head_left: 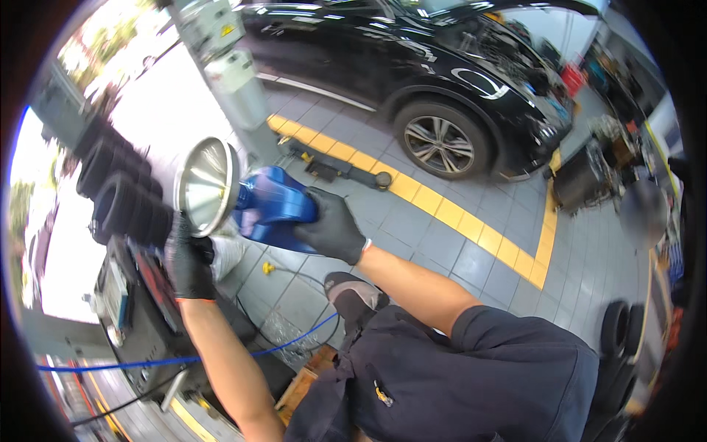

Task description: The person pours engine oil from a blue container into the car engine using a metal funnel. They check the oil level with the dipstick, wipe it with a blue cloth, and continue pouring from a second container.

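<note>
Head view, looking down past a dark work shirt [479, 376] at two gloved hands raised in front of the chest. Right hand [333, 227] in a black glove, grip wrapped tight round a blue plastic jug [276, 206], which lies tipped on its side with its mouth end toward the person's left. Left hand [188, 264], also black-gloved, grip closed round the lower part of a metal funnel [208, 186]; fingers hide the spout so how it meets the jug cannot be told. Funnel's wide bowl faces left and slightly toward the camera, its narrow end touching or just at the jug's mouth. Both things are held in the air above the grey tiled floor [442, 228], between the hands, near the middle left of the picture. Behind the funnel, a stack of black tyres [121, 199] lying against a bright white area. Below the left hand, a dark machine or cart [140, 317] with a blue hose [221, 357] running across it. A yellow painted strip [442, 210] crosses the floor, and a low black lift arm [339, 169] lies beside it. A black car [412, 66] stands beyond the strip, bonnet open, front wheel [440, 141] in view. More tyres [618, 328] at lower right; cluttered tool carts [589, 173] at right, blurred.
</note>
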A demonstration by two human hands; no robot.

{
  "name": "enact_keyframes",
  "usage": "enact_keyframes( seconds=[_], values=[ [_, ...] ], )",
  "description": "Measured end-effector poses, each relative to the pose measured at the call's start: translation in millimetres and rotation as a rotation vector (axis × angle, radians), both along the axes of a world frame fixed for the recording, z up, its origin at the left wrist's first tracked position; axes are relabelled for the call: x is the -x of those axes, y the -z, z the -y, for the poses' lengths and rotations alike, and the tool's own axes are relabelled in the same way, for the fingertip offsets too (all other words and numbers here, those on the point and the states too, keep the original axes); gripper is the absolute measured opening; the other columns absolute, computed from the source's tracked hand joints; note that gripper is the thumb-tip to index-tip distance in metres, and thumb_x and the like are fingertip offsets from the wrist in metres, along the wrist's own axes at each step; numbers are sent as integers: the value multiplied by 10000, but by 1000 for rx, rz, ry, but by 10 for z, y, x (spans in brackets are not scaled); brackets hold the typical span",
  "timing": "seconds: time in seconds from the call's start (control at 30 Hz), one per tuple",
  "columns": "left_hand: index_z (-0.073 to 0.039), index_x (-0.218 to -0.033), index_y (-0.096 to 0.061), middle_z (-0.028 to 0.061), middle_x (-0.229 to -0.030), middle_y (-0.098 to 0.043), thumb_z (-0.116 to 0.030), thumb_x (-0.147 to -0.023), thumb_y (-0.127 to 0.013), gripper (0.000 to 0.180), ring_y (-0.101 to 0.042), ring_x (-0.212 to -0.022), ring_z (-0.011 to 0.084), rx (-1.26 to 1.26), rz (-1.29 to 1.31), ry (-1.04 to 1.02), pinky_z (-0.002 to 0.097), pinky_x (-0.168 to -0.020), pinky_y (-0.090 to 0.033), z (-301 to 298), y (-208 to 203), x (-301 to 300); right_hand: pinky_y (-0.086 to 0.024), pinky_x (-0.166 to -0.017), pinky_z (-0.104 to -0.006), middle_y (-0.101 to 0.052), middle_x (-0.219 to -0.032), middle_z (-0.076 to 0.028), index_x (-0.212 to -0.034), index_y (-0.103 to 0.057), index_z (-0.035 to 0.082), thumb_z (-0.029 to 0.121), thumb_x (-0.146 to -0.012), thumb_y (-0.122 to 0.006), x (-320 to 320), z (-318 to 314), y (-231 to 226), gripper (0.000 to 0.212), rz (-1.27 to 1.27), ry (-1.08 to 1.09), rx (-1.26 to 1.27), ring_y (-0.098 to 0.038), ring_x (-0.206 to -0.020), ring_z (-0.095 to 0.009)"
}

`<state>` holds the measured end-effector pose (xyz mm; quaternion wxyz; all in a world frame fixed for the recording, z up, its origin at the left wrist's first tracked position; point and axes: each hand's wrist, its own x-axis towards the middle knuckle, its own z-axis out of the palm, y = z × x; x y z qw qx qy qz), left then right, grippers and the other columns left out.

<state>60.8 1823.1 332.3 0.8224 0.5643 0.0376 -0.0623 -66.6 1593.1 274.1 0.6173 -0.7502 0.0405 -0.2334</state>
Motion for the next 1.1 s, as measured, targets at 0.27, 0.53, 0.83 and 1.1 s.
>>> enact_keyframes(
  seconds=[0.27,0.53,0.83,1.1],
  values=[
    [-156,-884,-569,-29,-580,-370,-374,-1001,-625,254,-335,-448,102,284,-385,697,263,-407,-252,2824,479,1242,-559,-883,-356,-743,-983,-122,-1124,-672,-23,-36,-725,-708,2323,2244,321,400,-18,519,25,-709,-902,-219],
    [-162,-855,-565,-29,-600,-386,-355,-973,-652,242,-342,-466,105,285,-446,977,252,-418,-273,5909,872,2745,-561,-839,-363,-735,-952,-148,-1060,-675,-5,-5,-713,-775,4390,4619,607,361,-32,799,3,-713,-852,-250],
    [-197,-933,-598,-36,-606,-409,-360,-1003,-587,177,-387,-484,105,172,-494,1096,251,-421,-268,8470,794,4095,-550,-791,-363,-712,-866,-186,-1000,-664,-14,52,-660,-784,5896,6766,121,366,-207,937,85,-698,-781,-280],
    [-137,-1010,-587,-21,-640,-402,-500,-1018,-504,373,-350,-497,115,266,-645,1185,248,-434,-281,10904,866,4359,-549,-852,-341,-727,-949,-121,-1084,-660,-35,-66,-745,-739,6328,8819,245,349,-37,1008,-78,-692,-862,-198]
  ],
)
